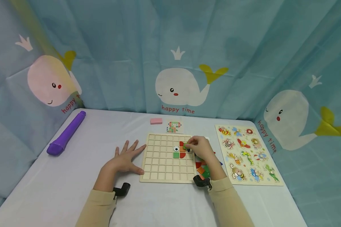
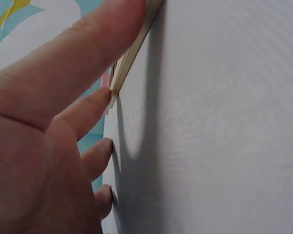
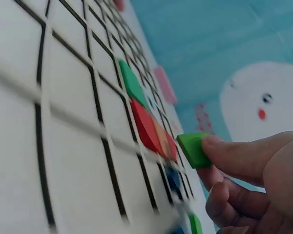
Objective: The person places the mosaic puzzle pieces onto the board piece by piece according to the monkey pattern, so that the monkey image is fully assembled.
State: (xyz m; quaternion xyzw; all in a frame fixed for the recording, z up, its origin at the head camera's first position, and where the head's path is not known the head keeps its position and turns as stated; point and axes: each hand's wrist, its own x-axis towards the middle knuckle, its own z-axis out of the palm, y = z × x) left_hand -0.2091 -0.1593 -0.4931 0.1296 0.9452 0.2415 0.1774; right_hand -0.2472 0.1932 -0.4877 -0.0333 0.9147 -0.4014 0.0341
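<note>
A wooden grid board lies on the table with a few coloured tiles in its upper right: an eye tile, a green tile, red pieces and an orange one. My right hand pinches a light green tile between thumb and fingers, just above the board's upper right cells. My left hand is spread flat on the table, its thumb and a fingertip touching the board's left edge; in the left wrist view the thumb lies against that edge.
Loose coloured tiles lie right of the board, partly under my right forearm. A pattern card and a pink block sit behind it. An animal puzzle board is at the right, a purple object at the left.
</note>
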